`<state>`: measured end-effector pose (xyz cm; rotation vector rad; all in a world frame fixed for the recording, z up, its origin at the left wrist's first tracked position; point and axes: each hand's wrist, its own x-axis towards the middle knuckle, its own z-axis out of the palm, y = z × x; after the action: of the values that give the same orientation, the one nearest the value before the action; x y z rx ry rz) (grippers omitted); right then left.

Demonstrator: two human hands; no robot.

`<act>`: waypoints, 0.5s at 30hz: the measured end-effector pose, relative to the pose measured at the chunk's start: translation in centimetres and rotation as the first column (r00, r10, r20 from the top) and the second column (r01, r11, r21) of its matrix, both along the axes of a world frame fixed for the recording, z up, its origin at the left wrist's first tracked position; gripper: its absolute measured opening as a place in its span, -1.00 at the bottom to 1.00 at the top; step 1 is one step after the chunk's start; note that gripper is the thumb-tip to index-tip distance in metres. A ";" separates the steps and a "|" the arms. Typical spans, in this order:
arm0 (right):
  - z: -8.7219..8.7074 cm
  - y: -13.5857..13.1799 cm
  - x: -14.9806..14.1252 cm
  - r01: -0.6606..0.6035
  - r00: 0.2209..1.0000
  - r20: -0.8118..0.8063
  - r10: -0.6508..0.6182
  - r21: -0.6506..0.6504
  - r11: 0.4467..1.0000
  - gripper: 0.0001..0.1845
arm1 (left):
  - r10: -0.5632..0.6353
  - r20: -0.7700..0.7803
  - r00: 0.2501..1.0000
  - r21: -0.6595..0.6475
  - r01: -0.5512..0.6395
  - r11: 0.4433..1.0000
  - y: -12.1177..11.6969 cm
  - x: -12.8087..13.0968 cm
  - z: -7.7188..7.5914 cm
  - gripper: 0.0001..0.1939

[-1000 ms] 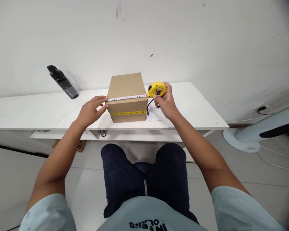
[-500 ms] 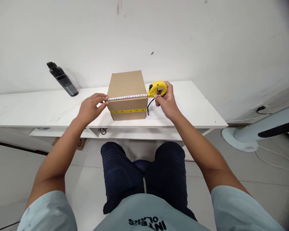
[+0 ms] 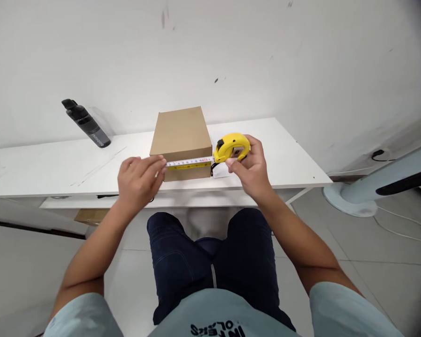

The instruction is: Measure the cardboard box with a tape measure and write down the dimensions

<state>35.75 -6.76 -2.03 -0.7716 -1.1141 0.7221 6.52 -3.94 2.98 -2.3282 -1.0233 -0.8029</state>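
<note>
A brown cardboard box [image 3: 181, 131] stands on the low white table [image 3: 56, 164], a yellow strip across its front face. My right hand [image 3: 253, 166] grips a yellow tape measure [image 3: 231, 146] just right of the box. The white tape blade [image 3: 189, 162] runs from it across the box's front. My left hand [image 3: 140, 180] pinches the blade's free end in front of the box's lower left corner. A sheet of paper [image 3: 221, 172] lies on the table behind the tape measure, mostly hidden.
A dark water bottle [image 3: 85, 122] leans against the white wall at the back left. A pale fan base and stand [image 3: 358, 199] sit on the floor to the right, with a cable. A brown box [image 3: 91, 216] lies under the table. My knees are below the table edge.
Both hands have pulled back from the box's top edge toward me and lower. The tape has shortened and now crosses the box's front face, no longer lying along its top edge.
</note>
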 end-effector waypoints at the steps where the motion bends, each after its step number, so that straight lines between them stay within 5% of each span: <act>1: -0.1 -0.8 -0.4 -0.012 1.000 -0.009 0.012 -0.015 1.000 -0.39 | -0.034 -0.006 0.999 0.017 0.034 0.999 -0.8 0.6 -0.3 -0.79; 9: -2.2 -4.6 -3.3 -0.240 0.965 -0.153 0.212 -0.191 0.952 -0.39 | -0.381 0.000 0.925 0.148 0.377 0.914 -3.3 5.0 -4.1 -0.84; 12: -3.1 -4.8 -3.1 -0.256 0.955 -0.206 0.214 -0.208 0.944 -0.41 | -0.371 -0.003 0.929 0.111 0.369 0.923 -2.8 5.1 -5.6 -0.94; 15: -4.2 -4.7 -2.8 -0.211 0.959 -0.242 0.150 -0.247 0.946 -0.41 | -0.317 -0.022 0.948 0.049 0.318 0.947 -1.7 5.2 -5.9 -0.76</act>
<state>32.99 -11.46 -6.21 -0.8021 -0.9008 1.1072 11.72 -5.68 -2.93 -2.4841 -0.6179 -0.9190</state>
